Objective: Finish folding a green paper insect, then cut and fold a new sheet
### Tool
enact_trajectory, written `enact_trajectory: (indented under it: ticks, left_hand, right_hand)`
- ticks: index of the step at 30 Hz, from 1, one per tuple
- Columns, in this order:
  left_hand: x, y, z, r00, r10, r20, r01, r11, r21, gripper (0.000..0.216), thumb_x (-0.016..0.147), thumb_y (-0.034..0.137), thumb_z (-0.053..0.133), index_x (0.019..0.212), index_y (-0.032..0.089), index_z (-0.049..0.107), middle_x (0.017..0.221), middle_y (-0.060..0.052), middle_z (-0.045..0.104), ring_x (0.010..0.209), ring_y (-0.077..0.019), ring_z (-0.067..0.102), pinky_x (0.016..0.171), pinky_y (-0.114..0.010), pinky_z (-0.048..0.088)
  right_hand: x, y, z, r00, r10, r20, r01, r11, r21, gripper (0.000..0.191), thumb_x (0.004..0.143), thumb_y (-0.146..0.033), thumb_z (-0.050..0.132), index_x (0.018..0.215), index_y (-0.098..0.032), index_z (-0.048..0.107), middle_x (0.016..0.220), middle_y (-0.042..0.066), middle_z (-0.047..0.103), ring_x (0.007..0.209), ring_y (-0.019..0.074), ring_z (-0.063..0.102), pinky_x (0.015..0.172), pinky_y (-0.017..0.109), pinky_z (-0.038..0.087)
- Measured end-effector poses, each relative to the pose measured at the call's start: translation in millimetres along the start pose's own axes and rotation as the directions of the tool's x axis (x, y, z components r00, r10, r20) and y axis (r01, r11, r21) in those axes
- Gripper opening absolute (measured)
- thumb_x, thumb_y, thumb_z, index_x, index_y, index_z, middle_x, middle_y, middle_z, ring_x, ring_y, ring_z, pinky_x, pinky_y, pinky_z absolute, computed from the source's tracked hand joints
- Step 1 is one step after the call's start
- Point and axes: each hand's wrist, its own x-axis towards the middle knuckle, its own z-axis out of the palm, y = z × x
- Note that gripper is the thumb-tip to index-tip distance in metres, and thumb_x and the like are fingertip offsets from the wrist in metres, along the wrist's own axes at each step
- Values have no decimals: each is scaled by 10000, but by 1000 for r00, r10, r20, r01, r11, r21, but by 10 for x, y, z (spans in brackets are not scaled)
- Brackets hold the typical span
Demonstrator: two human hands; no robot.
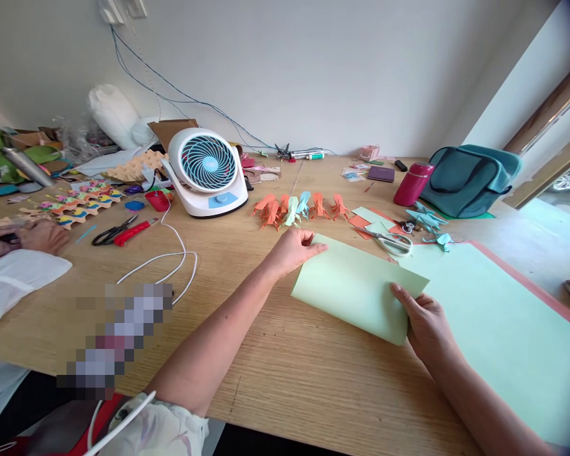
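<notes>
A pale green sheet of paper (356, 285) is held above the wooden table between both hands; it looks folded over along one side. At its upper left corner my left hand (297, 250) pinches the edge between thumb and fingers. My right hand (425, 316) grips the right end, thumb on top and the fingers mostly hidden behind. Beyond the paper lie scissors (392, 240) with pale handles and small cut paper pieces (373, 218) in green and orange. A large pale green sheet (503, 329) rests under and beside my right arm, with a pink sheet edge showing beneath.
Folded paper figures (292, 212) stand in a row behind. A white fan (208, 168), red-handled cutter (135, 232) and black scissors (109, 233) are left, near a co-worker's hands (40, 237). A white cable (185, 253) crosses the table. A pink bottle (413, 183) and teal bag (472, 180) stand right.
</notes>
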Motion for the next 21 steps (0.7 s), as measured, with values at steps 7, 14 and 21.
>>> enact_trajectory:
  ticks: [7,14,21]
  left_hand:
    - [9,-39,14,1000,8,-5,-8,1000,-2,484,727,493,709,578,196,356,595,61,276,555,-83,249,546,-263,169]
    - [17,-64,20,1000,11,0,-11,1000,-8,453,751,467,689,595,197,361,609,60,273,555,-81,255,547,-253,183]
    - [28,-52,18,1000,22,21,-22,1000,-21,429,751,465,686,601,192,391,608,60,296,555,-80,272,545,-247,187]
  right_hand:
    - [17,20,-16,1000,3,-16,-4,1000,-10,326,638,-430,888,822,-196,754,797,71,784,688,264,737,525,312,598]
    - [25,28,-23,1000,-12,-13,11,1000,-27,343,636,-442,887,842,-204,752,790,64,783,670,256,737,543,318,603]
    - [39,28,-3,1000,-26,8,26,1000,5,362,620,-430,898,854,-201,743,795,60,788,628,232,728,504,294,568]
